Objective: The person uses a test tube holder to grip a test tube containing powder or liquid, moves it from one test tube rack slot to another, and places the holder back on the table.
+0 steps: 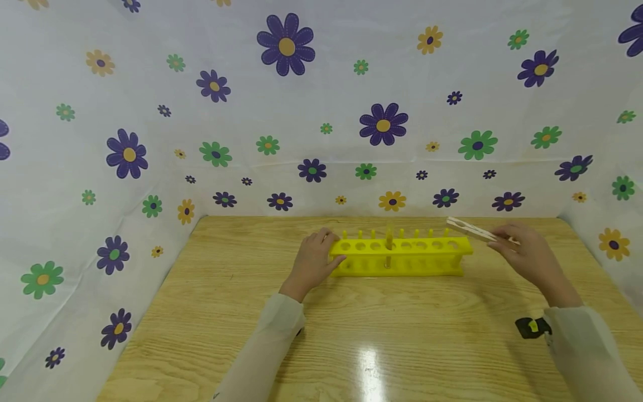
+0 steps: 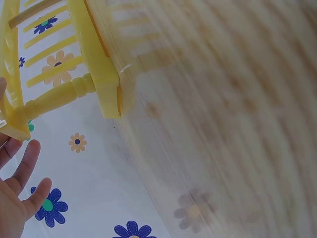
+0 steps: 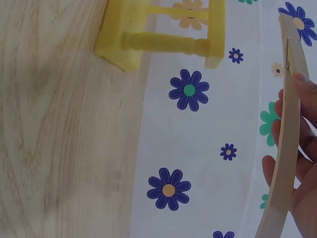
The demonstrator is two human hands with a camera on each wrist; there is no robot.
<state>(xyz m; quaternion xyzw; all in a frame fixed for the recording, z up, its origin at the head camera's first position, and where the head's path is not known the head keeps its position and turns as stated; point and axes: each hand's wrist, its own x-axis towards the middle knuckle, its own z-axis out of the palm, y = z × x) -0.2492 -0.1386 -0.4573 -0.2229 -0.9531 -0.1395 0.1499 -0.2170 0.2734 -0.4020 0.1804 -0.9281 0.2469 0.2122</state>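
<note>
A yellow test tube rack (image 1: 402, 272) stands on the table with a row of round holes along its top. My left hand (image 1: 313, 257) grips the rack's left end, thumb at the front and fingers at the back; the left wrist view shows fingers (image 2: 27, 163) beside that end of the rack. One slim brownish tube-like piece (image 1: 389, 238) stands upright in a hole near the middle; its kind is unclear. Off the rack's right end, my right hand (image 1: 527, 254) holds a wooden test tube clamp (image 1: 469, 229), its tip pointing left toward the rack. The clamp (image 3: 287, 134) is raised above the table.
Yellow pegs (image 1: 402, 232) rise in a row along the rack's back. The wood-grain table (image 1: 402, 324) reaches back to a white cloth (image 1: 321, 106) printed with flowers, which also hangs at both sides. A dark strap (image 1: 529, 328) hangs at the right wrist.
</note>
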